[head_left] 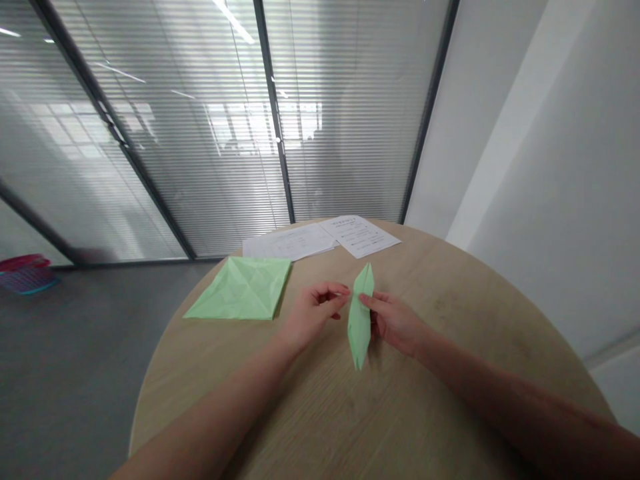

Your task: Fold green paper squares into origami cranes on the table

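Note:
A light green folded paper (359, 327), long and narrow with pointed ends, is held upright-lengthwise just above the wooden table (320, 413). My right hand (397, 323) grips its right side, thumb on the front face and the other fingers behind, partly hidden by it. Just left of the paper is my left hand (315, 310), its fingers curled and thumb and forefinger slightly apart. A small gap seems to lie between those fingertips and the paper, and nothing shows in them. A flat green paper sheet (245, 290) with crease lines lies left of my left hand.
White paper sheets (290, 241) lie at the table's far side, overlapped by a printed page (361, 235). Beyond stands a glass partition with blinds (350, 133), with a white wall (565, 200) at right. A red and blue basket (25, 275) is on the floor.

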Demonstrator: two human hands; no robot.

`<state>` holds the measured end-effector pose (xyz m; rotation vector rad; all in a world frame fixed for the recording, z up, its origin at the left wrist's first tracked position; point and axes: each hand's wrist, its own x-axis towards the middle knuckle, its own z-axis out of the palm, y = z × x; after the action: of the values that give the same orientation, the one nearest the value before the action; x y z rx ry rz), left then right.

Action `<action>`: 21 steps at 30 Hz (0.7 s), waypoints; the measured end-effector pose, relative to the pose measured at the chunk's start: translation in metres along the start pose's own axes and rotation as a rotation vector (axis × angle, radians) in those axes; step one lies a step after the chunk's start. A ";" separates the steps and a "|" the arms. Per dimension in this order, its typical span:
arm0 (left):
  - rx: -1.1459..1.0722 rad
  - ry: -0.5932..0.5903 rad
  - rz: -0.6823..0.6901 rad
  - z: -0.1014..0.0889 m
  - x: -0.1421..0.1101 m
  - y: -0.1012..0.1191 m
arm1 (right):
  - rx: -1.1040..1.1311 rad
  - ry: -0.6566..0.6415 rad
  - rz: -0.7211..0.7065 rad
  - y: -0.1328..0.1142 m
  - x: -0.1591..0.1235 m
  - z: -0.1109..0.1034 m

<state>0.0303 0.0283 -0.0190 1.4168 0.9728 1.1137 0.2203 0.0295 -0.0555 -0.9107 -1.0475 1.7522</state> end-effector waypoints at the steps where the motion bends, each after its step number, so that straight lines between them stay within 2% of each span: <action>1: 0.017 -0.034 -0.004 0.000 0.000 0.000 | 0.000 -0.007 0.002 0.000 0.001 -0.001; 7: 0.069 -0.151 -0.052 -0.005 0.001 -0.005 | -0.042 -0.013 -0.001 0.002 0.002 -0.003; 10: 0.121 -0.192 -0.033 -0.005 0.001 -0.008 | -0.032 -0.021 0.003 0.003 0.002 -0.004; 15: 0.337 -0.150 0.160 -0.003 0.000 -0.008 | 0.018 0.043 -0.019 0.005 0.004 -0.003; 18: 0.417 -0.133 0.202 -0.003 -0.002 -0.006 | 0.015 0.061 -0.031 0.008 0.006 -0.003; 21: 0.435 -0.089 0.205 -0.003 -0.001 -0.007 | 0.005 -0.001 -0.025 0.008 0.004 -0.002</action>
<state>0.0275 0.0286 -0.0260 1.9370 1.0653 1.0107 0.2180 0.0320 -0.0642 -0.8901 -1.0508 1.7336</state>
